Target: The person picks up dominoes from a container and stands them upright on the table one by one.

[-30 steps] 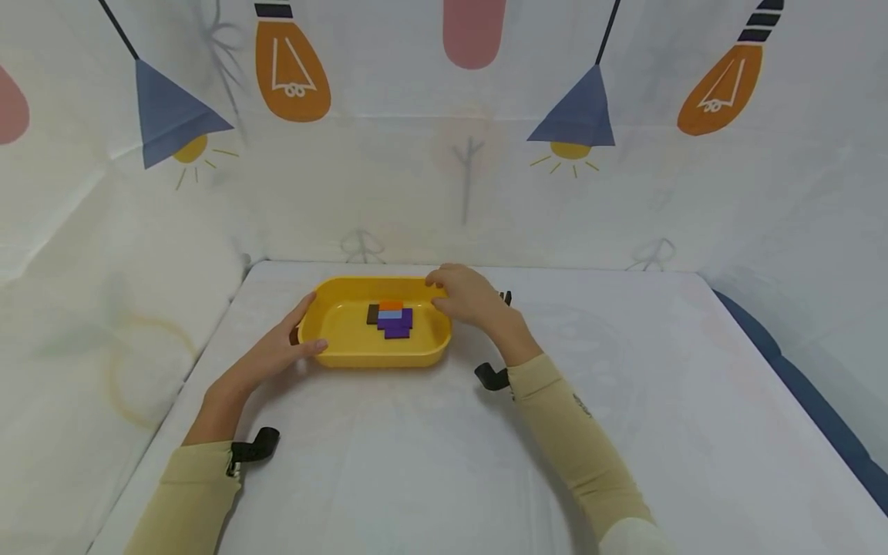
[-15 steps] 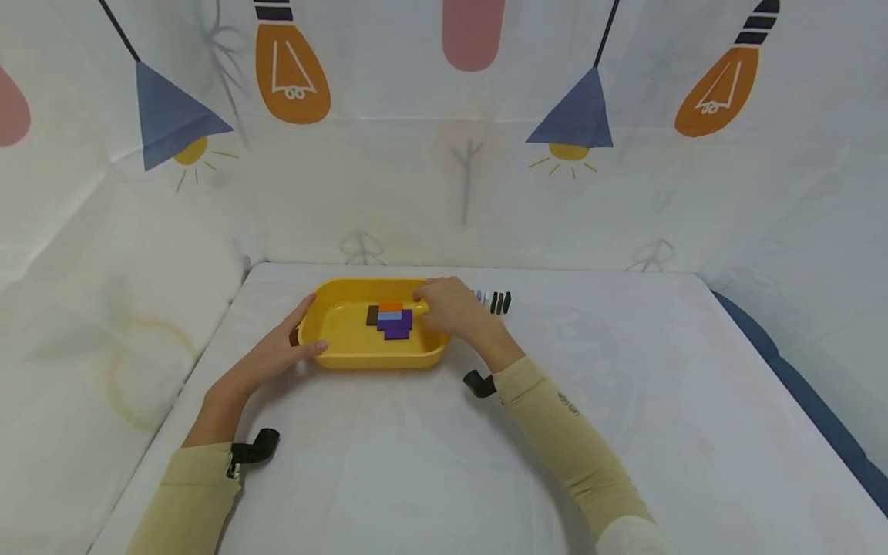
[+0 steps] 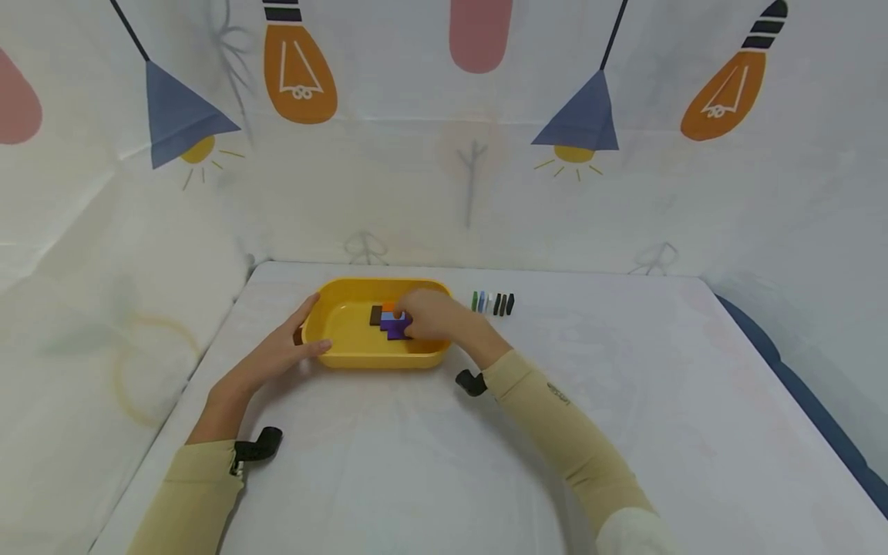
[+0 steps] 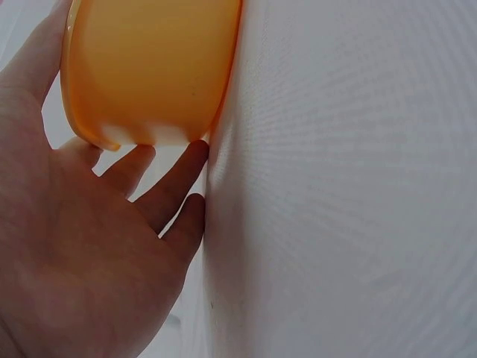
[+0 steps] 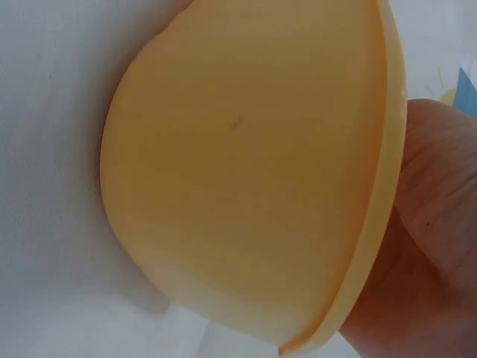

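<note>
A yellow tray (image 3: 381, 361) with rounded ends stands near the far edge of the table. My left hand (image 3: 280, 345) holds its left end, the thumb over the front rim and the other fingers against the outer wall (image 4: 153, 74). Inside lies a small cluster of flat blocks: brown (image 3: 375, 315), orange (image 3: 389, 306), light blue (image 3: 390, 316) and purple (image 3: 393, 330). My right hand (image 3: 435, 317) reaches in over the right end, bent fingers at the light blue and purple blocks. I cannot tell whether they pinch one. The tray wall hides those fingertips in the right wrist view.
Right of the tray stands a short row of small blocks (image 3: 493, 304), green, blue, white and dark. A white cloth covers the table (image 3: 388, 462). Behind it hangs a patterned curtain (image 3: 416, 169).
My right hand has moved left and down from the tray's right rim to the blocks inside, uncovering the row of blocks at the right. My left hand and the tray have stayed put.
</note>
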### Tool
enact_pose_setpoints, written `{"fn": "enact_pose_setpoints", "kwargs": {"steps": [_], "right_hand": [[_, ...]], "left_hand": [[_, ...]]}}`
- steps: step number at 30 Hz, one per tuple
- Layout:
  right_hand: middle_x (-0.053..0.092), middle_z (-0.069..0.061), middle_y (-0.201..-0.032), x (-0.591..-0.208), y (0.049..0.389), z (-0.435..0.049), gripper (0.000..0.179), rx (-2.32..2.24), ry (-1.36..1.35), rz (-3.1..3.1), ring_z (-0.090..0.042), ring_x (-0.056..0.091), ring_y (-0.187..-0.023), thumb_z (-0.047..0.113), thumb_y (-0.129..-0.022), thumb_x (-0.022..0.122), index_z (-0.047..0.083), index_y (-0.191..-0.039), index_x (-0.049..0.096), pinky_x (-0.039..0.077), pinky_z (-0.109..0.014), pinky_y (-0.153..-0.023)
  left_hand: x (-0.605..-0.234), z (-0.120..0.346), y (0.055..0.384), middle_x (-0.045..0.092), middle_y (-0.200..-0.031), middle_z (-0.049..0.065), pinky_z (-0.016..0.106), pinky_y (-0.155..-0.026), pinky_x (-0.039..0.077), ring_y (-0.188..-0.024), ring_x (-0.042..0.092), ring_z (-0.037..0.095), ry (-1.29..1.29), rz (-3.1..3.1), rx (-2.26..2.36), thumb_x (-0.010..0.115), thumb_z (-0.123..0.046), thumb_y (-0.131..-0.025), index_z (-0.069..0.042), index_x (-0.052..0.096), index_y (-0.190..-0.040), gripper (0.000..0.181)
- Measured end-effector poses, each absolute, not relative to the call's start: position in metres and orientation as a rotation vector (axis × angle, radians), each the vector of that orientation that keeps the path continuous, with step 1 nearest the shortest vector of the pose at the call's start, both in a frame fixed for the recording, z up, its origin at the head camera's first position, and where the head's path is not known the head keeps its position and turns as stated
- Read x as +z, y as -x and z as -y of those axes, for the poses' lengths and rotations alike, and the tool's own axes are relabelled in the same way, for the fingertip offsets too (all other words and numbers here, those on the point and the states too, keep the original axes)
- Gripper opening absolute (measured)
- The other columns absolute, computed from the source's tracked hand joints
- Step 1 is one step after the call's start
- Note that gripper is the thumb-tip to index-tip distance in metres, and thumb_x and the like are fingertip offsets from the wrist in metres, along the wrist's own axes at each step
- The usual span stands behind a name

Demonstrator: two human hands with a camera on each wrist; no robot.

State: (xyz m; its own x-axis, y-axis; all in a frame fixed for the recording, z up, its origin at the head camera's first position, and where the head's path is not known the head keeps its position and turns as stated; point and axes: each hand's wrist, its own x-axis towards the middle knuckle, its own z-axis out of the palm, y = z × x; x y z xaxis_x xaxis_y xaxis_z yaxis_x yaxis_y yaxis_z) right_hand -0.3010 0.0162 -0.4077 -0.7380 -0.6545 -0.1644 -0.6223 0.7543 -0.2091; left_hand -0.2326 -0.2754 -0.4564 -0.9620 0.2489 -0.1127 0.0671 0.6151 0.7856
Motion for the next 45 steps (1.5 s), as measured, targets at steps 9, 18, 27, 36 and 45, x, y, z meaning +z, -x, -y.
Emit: {"fn": "enact_pose_setpoints", "kwargs": {"steps": [9, 18, 27, 36, 45], "right_hand": [[0.068, 0.003, -0.108, -0.408, 0.297, -0.007, 0.021, -0.249, 1.105, -2.653, -0.013, 0.058, -0.095, 0.01, -0.094, 0.062, 0.016, -0.112, 0.072, 0.051, -0.029, -0.094], [0.068, 0.001, -0.118, -0.416, 0.295, -0.007, 0.026, -0.268, 1.082, -2.596, -0.013, 0.059, -0.103, 0.013, -0.095, 0.062, 0.016, -0.119, 0.072, 0.05, -0.031, -0.102], [0.065, 0.005, -0.097, -0.42, 0.294, -0.005, 0.01, -0.24, 1.132, -2.608, -0.013, 0.056, -0.088, 0.013, -0.093, 0.065, 0.017, -0.101, 0.069, 0.048, -0.025, -0.083], [0.063, 0.003, -0.095, -0.423, 0.294, -0.009, 0.005, -0.217, 1.024, -2.637, -0.015, 0.055, -0.086, 0.016, -0.092, 0.067, 0.016, -0.096, 0.068, 0.048, -0.026, -0.079], [0.063, 0.004, -0.093, -0.421, 0.294, -0.013, 0.005, -0.171, 0.971, -2.644, -0.015, 0.056, -0.087, 0.018, -0.094, 0.064, 0.02, -0.095, 0.068, 0.048, -0.026, -0.078]], "left_hand": [[-0.458, 0.275, 0.233, 0.004, -0.169, 0.012, 0.07, -0.116, 0.015, -0.153, 0.012, 0.041, -0.266, -2.636, 1.26, 0.065, -0.044, -0.093, -0.04, -0.007, -0.158, 0.097], [-0.457, 0.275, 0.233, 0.004, -0.169, 0.011, 0.07, -0.116, 0.015, -0.153, 0.012, 0.041, -0.262, -2.627, 1.268, 0.065, -0.046, -0.092, -0.042, -0.006, -0.157, 0.097], [-0.455, 0.275, 0.231, 0.005, -0.169, 0.011, 0.069, -0.116, 0.017, -0.153, 0.014, 0.04, -0.262, -2.622, 1.278, 0.064, -0.044, -0.093, -0.04, -0.006, -0.158, 0.096], [-0.456, 0.273, 0.231, 0.003, -0.169, 0.01, 0.069, -0.117, 0.016, -0.153, 0.013, 0.039, -0.268, -2.609, 1.296, 0.064, -0.043, -0.094, -0.04, -0.006, -0.158, 0.096], [-0.456, 0.274, 0.231, 0.003, -0.169, 0.01, 0.069, -0.117, 0.016, -0.153, 0.013, 0.039, -0.267, -2.625, 1.282, 0.065, -0.047, -0.092, -0.04, -0.006, -0.158, 0.097]]}}
